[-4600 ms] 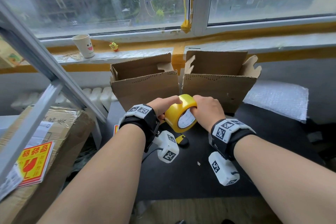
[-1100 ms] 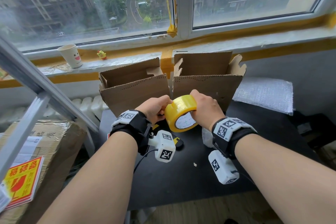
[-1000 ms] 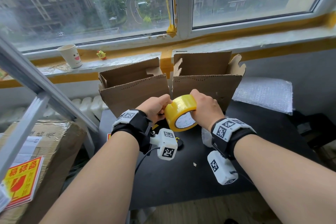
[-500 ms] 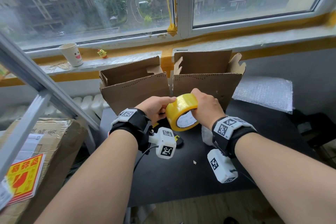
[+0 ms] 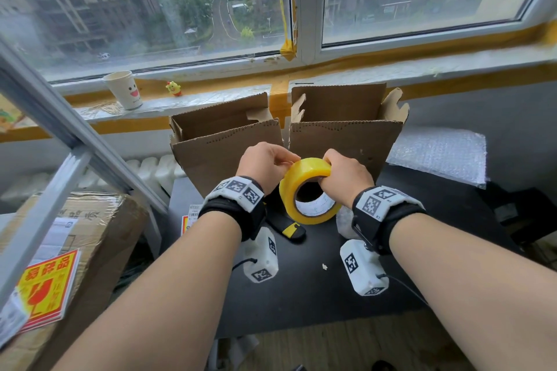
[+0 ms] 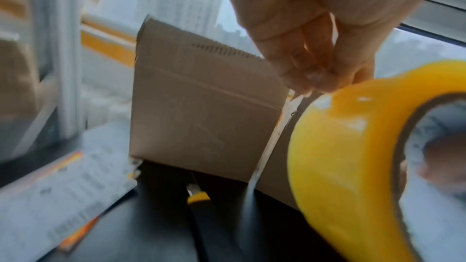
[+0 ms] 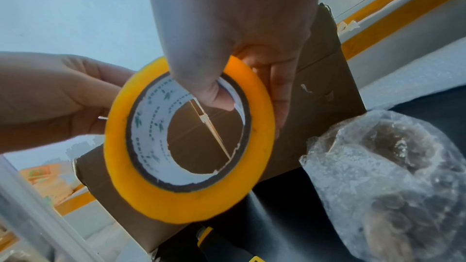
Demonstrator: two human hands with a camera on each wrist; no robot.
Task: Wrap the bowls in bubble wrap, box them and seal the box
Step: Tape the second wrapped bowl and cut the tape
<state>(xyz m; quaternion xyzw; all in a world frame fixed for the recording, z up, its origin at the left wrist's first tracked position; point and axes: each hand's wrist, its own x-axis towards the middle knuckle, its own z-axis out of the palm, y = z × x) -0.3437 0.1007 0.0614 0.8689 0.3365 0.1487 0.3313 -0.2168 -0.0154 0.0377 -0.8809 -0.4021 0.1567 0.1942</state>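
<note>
Tape roll hides left fingertips, apparently picking its edge.

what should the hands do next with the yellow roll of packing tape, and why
Probably peel the tape's free end up. The right hand grips the yellow roll of packing tape through its core, the left hand's fingertips pick at its outer surface, and no strip hangs loose yet.

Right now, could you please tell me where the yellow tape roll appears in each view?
Head: tape roll at centre, between both hands.
Left wrist: tape roll fills the right side.
Right wrist: tape roll at centre.
Shared landmark: left cardboard box behind it.
</note>
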